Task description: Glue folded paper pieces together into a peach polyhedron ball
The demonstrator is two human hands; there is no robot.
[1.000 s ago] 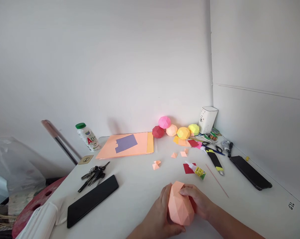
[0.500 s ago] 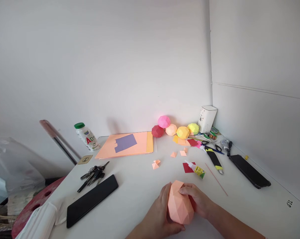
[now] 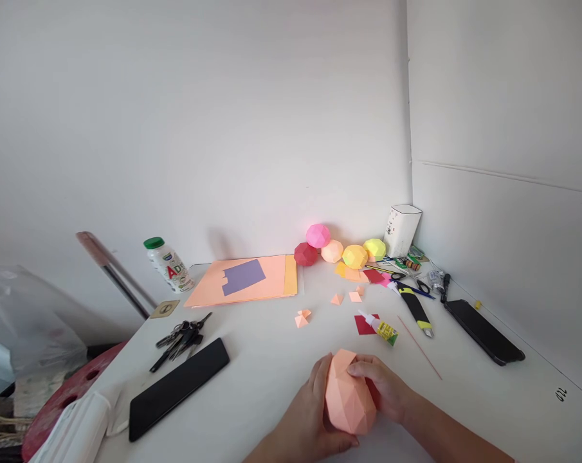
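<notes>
A peach faceted paper ball (image 3: 350, 400) is held between both hands near the front of the table. My left hand (image 3: 310, 418) wraps its left side, with the thumb under the lower edge. On the upper right, my right hand (image 3: 383, 386) grips the ball, its thumb lying near a flat flap at the top. The right hand's other fingers are hidden behind the ball. Beyond the ball, a glue tube (image 3: 385, 330) lies partly over a red paper square (image 3: 364, 325). Small folded peach pieces (image 3: 302, 319) sit farther back on the table.
Several coloured paper balls (image 3: 355, 256) stand by the wall. Peach sheets (image 3: 208, 286) lie at the back left, a bottle (image 3: 170, 267) beside them. Keys (image 3: 187, 337) and a black phone (image 3: 179, 390) are at left. A cutter (image 3: 416, 311) and black case (image 3: 483, 331) lie at right.
</notes>
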